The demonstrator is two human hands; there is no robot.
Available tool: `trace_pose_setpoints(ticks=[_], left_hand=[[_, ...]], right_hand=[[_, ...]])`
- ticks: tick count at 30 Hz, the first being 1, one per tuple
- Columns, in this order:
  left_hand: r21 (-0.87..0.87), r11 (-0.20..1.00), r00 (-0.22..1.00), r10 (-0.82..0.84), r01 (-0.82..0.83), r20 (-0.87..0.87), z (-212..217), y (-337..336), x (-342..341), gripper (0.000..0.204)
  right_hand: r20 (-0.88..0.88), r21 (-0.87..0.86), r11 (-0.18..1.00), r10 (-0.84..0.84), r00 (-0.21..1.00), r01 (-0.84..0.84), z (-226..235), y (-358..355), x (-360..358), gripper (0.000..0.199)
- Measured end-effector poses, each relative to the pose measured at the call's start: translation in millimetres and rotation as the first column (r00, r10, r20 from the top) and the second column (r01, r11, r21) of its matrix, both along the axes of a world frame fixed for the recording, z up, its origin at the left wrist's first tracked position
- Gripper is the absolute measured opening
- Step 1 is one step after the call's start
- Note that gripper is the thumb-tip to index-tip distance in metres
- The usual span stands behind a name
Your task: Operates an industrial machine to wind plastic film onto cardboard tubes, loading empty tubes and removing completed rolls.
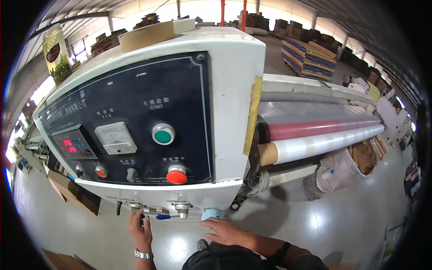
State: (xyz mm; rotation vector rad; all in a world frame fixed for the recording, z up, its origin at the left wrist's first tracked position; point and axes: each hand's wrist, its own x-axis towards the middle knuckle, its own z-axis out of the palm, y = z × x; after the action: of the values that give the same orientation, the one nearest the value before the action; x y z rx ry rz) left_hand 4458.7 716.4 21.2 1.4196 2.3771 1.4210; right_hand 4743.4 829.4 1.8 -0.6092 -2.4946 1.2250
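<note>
Below the front of a white machine cabinet [234, 90], my left hand [140, 230] is raised with a metal watch on its wrist. Its fingers are curled at a round fitting [135, 206] on the cabinet's lower ledge, around a small dark part whose kind I cannot make out. My right hand [226, 231] reaches in from the right with its fingers apart. Its fingertips are at a light-blue wrapped piece [212, 213] under the cabinet's right corner. Between the hands sit a metal valve-like fitting [182, 209] and a blue-handled lever [164, 217].
The dark control panel [148, 90] carries a green button [163, 134], a red button [176, 174], a dial meter [115, 138] and a red digital display [69, 145]. On the right are a red roller [324, 128] and a white film roll [328, 143]. A jar [57, 56] stands on top.
</note>
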Motion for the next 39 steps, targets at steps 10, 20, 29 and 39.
trace_pose_setpoints(ticks=[10,20,29,39], left_hand=[[0.024,0.98,0.96,-0.19,0.199,-0.206,-8.5,0.1,-37.0,0.013],[0.042,0.977,0.956,-0.196,0.21,-0.217,-4.9,-3.8,-46.7,0.007],[0.022,0.97,0.947,-0.229,0.24,-0.227,-4.6,-6.5,-47.4,0.007],[0.023,0.973,0.948,-0.22,0.231,-0.231,-2.1,-8.4,-49.9,0.007]], right_hand=[[-0.003,0.415,0.909,-0.049,0.999,0.046,49.1,-24.3,-122.4,0.041],[0.248,0.503,0.861,-0.059,0.967,-0.077,58.2,-27.0,-166.1,0.025],[0.293,0.549,0.828,-0.067,0.954,-0.111,64.5,-31.1,-181.2,0.017],[0.234,0.594,0.801,-0.076,0.969,-0.081,61.3,-32.3,-184.0,0.017]])
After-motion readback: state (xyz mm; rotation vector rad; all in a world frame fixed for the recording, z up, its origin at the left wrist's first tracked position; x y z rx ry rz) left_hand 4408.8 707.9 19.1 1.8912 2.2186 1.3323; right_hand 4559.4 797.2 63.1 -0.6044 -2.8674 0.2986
